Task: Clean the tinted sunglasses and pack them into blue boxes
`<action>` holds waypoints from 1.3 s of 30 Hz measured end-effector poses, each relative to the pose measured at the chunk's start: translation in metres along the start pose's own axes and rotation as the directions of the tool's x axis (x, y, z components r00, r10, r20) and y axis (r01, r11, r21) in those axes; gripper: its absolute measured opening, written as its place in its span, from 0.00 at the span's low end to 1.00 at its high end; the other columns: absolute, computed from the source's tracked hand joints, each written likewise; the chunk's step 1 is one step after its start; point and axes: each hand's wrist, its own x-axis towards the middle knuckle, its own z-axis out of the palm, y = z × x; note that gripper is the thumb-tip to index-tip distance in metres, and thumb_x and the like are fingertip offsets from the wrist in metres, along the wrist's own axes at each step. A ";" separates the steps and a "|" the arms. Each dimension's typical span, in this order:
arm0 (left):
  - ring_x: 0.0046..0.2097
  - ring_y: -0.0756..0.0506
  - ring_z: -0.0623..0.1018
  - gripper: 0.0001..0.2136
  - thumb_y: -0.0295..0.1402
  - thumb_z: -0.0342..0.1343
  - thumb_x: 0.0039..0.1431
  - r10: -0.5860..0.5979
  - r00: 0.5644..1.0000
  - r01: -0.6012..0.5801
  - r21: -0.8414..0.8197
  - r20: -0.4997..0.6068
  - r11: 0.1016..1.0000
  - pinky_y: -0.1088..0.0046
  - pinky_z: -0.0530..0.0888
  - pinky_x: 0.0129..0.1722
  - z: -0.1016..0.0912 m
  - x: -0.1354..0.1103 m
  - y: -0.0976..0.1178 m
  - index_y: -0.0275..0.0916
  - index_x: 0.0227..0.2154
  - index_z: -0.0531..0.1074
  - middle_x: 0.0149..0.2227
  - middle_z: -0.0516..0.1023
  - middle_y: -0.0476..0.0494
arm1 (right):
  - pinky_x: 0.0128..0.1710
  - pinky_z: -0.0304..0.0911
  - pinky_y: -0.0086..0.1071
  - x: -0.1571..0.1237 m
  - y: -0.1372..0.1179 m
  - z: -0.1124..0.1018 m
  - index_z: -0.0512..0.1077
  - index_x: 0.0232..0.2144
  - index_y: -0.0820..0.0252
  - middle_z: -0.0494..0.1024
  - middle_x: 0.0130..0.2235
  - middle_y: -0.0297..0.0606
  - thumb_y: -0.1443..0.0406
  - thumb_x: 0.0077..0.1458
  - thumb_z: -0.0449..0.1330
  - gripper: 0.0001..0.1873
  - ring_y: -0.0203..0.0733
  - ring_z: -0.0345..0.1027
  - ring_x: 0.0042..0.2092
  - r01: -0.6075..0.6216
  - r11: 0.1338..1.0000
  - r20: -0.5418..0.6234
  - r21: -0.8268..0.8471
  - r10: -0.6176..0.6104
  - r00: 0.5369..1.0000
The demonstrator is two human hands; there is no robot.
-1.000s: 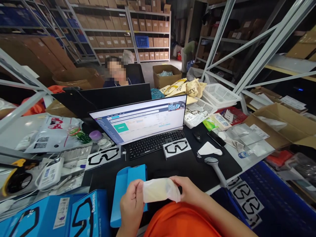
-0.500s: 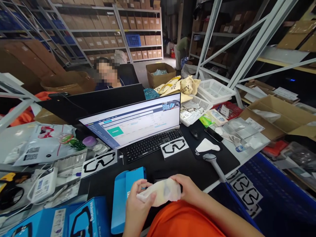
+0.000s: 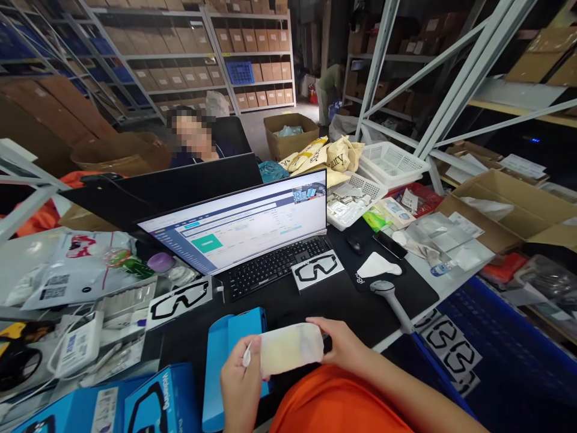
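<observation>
In front of my orange clothing I hold a pale wrapped item (image 3: 291, 350) between both hands. Its thin white covering is half see-through, with a yellowish tint, and what lies inside cannot be made out. My left hand (image 3: 242, 377) pinches the left end, with the thumb on top and a white bit of wrapping by the fingers. My right hand (image 3: 342, 344) grips the right end, where something dark shows beside the fingers. An opened blue box (image 3: 219, 367) lies beside my left hand. More blue boxes (image 3: 160, 400) printed with goggles are at the lower left.
A monitor (image 3: 252, 222) and keyboard (image 3: 270, 264) stand ahead. Goggle-printed cards (image 3: 318, 269), a barcode scanner (image 3: 387, 294) and a phone (image 3: 390, 245) lie on the table. A blue crate (image 3: 505, 355) is at the right. A person (image 3: 193, 138) sits behind the monitors.
The wrapped item has turned so its broad flat side faces up more squarely. My left hand has shifted slightly left, its thumb now over the end. The right hand stays at its end.
</observation>
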 end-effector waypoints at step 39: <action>0.61 0.33 0.72 0.28 0.30 0.55 0.52 0.538 0.613 -0.761 0.249 0.578 0.599 0.50 0.71 0.59 0.068 0.037 -0.021 0.42 0.59 0.67 0.61 0.71 0.36 | 0.50 0.69 0.42 0.029 0.027 -0.044 0.74 0.49 0.55 0.82 0.47 0.40 0.76 0.46 0.64 0.27 0.51 0.76 0.47 0.133 0.844 0.065 -0.520 -0.116 0.991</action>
